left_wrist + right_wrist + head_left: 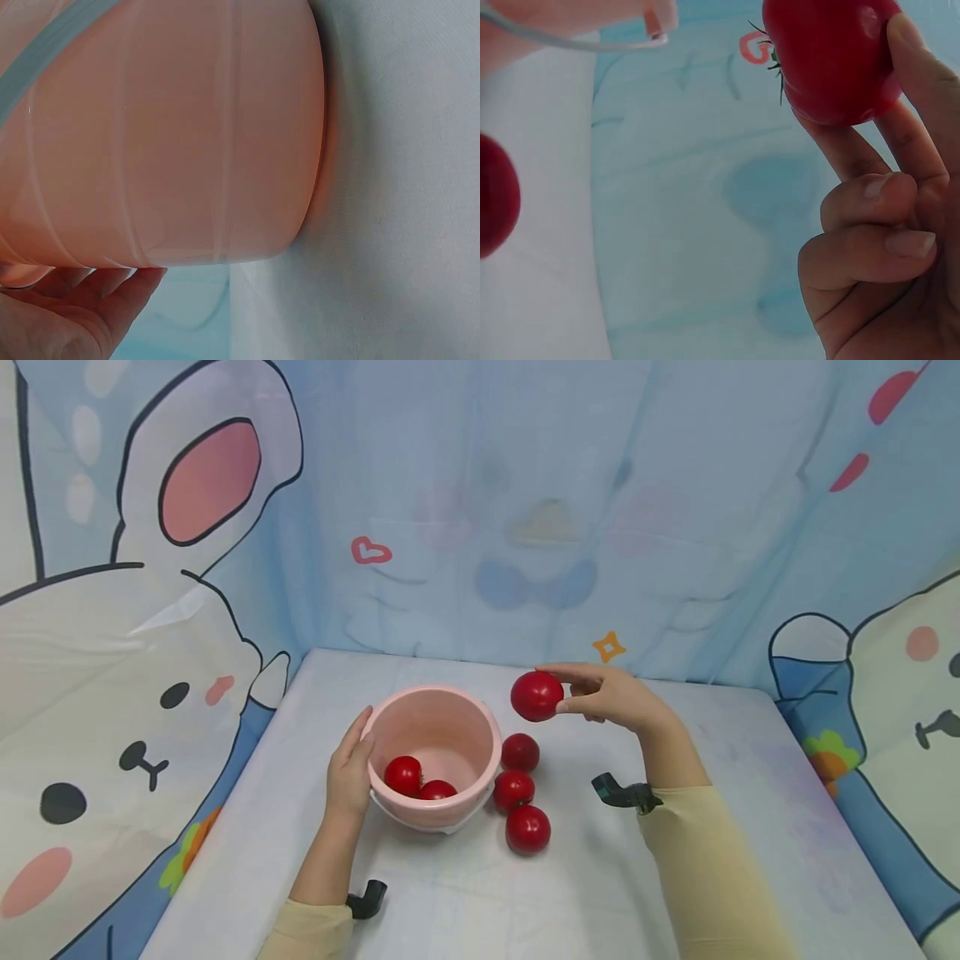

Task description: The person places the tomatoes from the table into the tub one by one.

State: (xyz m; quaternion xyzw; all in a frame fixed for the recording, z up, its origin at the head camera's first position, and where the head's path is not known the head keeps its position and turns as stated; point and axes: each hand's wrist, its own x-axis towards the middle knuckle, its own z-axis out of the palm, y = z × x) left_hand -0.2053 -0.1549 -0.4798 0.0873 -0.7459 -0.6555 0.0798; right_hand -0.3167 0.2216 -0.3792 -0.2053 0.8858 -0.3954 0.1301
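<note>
My right hand [618, 697] pinches a red tomato [536, 696] between thumb and fingers, above the table to the right of the pink bucket [435, 817]. In the right wrist view this tomato [832, 60] shows its green stem end, and the other fingers [862, 259] are curled below it. My left hand [348, 772] rests against the bucket's left side, its fingers [131, 300] extended along the outer wall. Inside the bucket lie two tomatoes, one at the left [403, 775] and another partly hidden by the front rim [437, 790].
Three more tomatoes stand in a row right of the bucket: a far one [521, 752], a middle one [513, 791] and a near one [528, 829]. A white cloth covers the table [600, 893]. A printed blue curtain [450, 460] hangs behind and at both sides.
</note>
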